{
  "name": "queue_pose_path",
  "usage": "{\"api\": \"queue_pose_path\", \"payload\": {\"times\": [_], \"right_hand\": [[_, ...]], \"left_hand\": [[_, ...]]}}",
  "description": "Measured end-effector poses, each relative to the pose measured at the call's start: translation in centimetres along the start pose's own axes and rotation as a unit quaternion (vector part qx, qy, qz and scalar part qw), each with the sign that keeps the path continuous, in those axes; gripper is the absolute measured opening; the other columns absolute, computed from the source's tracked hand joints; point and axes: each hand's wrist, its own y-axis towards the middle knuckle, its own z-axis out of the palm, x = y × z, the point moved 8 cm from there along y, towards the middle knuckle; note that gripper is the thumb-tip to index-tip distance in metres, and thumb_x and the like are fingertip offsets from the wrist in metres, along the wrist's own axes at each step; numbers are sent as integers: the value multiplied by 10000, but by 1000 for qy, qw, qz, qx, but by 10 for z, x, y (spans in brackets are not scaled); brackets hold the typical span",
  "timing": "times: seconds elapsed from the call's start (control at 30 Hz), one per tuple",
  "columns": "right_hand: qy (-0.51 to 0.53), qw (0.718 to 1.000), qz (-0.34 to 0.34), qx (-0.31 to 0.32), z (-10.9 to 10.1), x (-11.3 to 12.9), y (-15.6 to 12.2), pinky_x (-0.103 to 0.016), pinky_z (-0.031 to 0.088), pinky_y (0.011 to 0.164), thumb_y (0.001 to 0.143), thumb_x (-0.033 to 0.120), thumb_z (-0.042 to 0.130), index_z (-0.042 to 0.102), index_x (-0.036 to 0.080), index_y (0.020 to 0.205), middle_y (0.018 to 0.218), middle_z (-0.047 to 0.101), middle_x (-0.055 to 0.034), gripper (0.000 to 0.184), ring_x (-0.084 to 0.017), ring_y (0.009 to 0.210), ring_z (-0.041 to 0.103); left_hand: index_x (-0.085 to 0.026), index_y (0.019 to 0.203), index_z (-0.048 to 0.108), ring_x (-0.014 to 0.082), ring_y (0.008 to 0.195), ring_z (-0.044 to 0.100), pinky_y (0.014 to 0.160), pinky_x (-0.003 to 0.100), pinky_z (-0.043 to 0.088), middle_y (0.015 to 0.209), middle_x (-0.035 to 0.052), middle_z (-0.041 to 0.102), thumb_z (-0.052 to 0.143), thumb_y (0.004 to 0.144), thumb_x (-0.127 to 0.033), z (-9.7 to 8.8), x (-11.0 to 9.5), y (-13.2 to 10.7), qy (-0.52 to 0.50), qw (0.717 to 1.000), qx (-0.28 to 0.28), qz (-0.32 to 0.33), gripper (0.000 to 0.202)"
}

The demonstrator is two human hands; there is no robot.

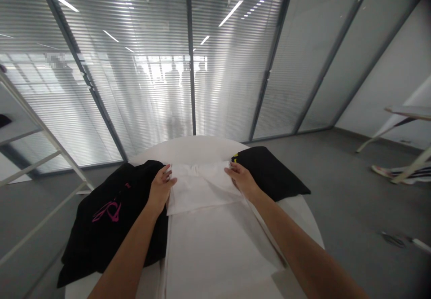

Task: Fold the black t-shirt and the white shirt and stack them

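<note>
A long piece of white cloth (218,245), which looks like a garment, lies flat down the middle of a round white table (202,144). Its far end is turned over into a folded flap (202,191) with a few creases. At the flap's far left corner, my left hand (161,189) has its fingers closed on the edge. My right hand (240,178) pinches the far right corner in the same way. Beside my left arm is a black garment (97,227) with a pink print. Past my right hand rests a folded black garment (272,173) with some yellow on it.
Glass partitions with blinds (161,101) stand behind the table. A white metal rack (50,142) is on the left. At the right are a chair-like piece with pale legs (377,137), a striped shoe (384,171) and a dark cable-like item (393,239) on the floor.
</note>
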Motion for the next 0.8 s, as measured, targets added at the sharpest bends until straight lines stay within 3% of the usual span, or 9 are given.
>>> {"api": "queue_pose_path", "payload": {"times": [0.13, 0.4, 0.5, 0.63, 0.8], "right_hand": [[-24, 999, -20, -14, -8, 2, 4, -297, 491, 636, 663, 427, 743, 681, 195, 1009, 778, 682, -17, 421, -170, 672, 613], [-47, 993, -99, -37, -22, 21, 7, -340, 493, 770, 700, 373, 680, 694, 210, 978, 870, 689, -38, 322, -191, 812, 617], [-35, 996, -77, -28, -19, 23, 3, -289, 493, 627, 704, 365, 668, 681, 202, 981, 860, 673, -33, 322, -159, 710, 590], [-22, 999, -11, -21, -14, 22, -4, -216, 395, 404, 716, 369, 651, 668, 200, 1022, 854, 652, -30, 350, -111, 560, 508], [40, 999, 23, -19, -15, 28, -9, -233, 522, 485, 677, 367, 703, 678, 220, 1019, 938, 652, -33, 373, -160, 749, 584]], "left_hand": [[-155, 1274, 551, 210, 985, 647, 899, 374, 508, 1149, 103, 657, 765, 594, -212, 4, -19, -2, -19, 999, 24, 23, 715], [-206, 1437, 372, 194, 846, 669, 768, 300, 522, 980, 31, 704, 651, 490, -45, 2, -27, -8, -80, 990, 75, -89, 1000], [-175, 1330, 507, 203, 892, 669, 804, 303, 517, 1018, 38, 712, 681, 528, -72, 8, -33, -14, -80, 989, 99, -69, 827], [-136, 1124, 652, 237, 916, 671, 848, 351, 509, 1032, 76, 723, 779, 649, -286, 15, -38, -19, -17, 993, 111, -43, 514], [-149, 924, 713, 212, 819, 656, 771, 311, 492, 915, 47, 736, 737, 715, -429, -1, -50, -12, 136, 989, 53, 15, 350]]}}
